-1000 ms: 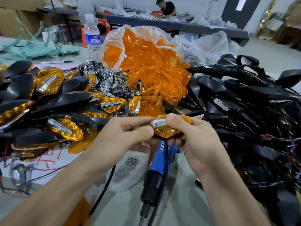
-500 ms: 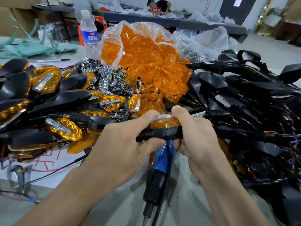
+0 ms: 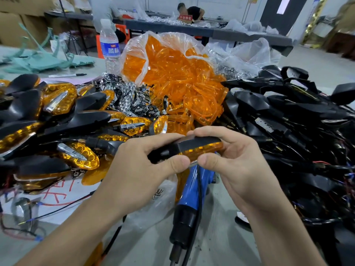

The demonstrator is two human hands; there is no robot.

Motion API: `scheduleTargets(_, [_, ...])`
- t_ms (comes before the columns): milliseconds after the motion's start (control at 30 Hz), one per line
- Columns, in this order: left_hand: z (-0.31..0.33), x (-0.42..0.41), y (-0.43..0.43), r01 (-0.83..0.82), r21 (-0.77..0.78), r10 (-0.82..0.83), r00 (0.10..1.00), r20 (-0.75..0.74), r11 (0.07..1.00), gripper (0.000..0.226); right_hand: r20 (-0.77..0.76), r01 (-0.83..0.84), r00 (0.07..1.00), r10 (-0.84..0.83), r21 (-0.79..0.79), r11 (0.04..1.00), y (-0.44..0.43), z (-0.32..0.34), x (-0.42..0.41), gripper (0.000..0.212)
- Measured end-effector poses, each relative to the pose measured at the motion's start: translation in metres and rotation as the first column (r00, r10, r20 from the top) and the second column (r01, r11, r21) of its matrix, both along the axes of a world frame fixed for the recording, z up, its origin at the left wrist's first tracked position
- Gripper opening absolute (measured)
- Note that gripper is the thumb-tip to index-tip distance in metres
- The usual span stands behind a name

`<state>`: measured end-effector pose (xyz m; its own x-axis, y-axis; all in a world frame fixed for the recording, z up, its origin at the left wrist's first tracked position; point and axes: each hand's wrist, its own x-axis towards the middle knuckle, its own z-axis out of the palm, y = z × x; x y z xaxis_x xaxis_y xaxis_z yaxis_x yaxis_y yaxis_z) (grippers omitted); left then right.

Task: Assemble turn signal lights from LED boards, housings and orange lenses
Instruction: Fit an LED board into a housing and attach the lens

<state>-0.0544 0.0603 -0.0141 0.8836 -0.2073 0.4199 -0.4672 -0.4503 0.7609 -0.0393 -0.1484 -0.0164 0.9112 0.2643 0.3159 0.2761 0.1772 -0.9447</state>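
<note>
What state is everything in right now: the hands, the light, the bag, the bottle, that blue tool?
Turn signal light, held in both hands, orange lens on black housing.
Left hand, grips its black end.
Right hand, grips its lens end.
Lens bag, open, full.
Water bottle, upright, capped.
Blue screwdriver, lying unheld below the hands.

Looking like a small assembly workshop: bulk piles of black housings (image 3: pixel 284 104) & a bag of orange lenses (image 3: pixel 172 73) crowding the table (image 3: pixel 217 237), someone (image 3: pixel 194 13) bending over a far table (image 3: pixel 240 34), prob. sorting parts.
</note>
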Motion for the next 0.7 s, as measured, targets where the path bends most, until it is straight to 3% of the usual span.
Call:
scheduleTargets(67, [0.0,-0.002,0.001,-0.037,0.011,0.036,0.997,0.066,0.999,0.044,0.018,-0.051,0.999,0.052,-0.039,0.998,-0.001,0.0,0.001,0.047])
scheduleTargets(167, [-0.001,-0.005,0.003,-0.069,0.047,0.062,0.99,0.126,0.997,0.041,0.089,-0.057,0.994,0.065,-0.096,0.994,0.002,0.0,0.003,0.049])
scheduleTargets(267, [-0.001,-0.007,0.002,-0.088,0.111,0.065,0.979,0.191,0.99,0.052,0.115,-0.031,0.993,0.035,-0.04,0.999,0.003,-0.001,0.002,0.047])
scheduleTargets(400, [-0.002,-0.007,0.0,-0.1,0.162,0.064,0.976,0.21,0.982,0.044,0.111,-0.015,0.994,0.018,-0.025,1.0,0.003,-0.003,0.002,0.045])
scheduleTargets(700, [-0.004,0.0,0.005,0.061,-0.096,-0.057,0.997,0.05,0.993,0.034,0.084,-0.063,0.994,0.067,-0.051,0.997,0.002,0.003,0.002,0.041])
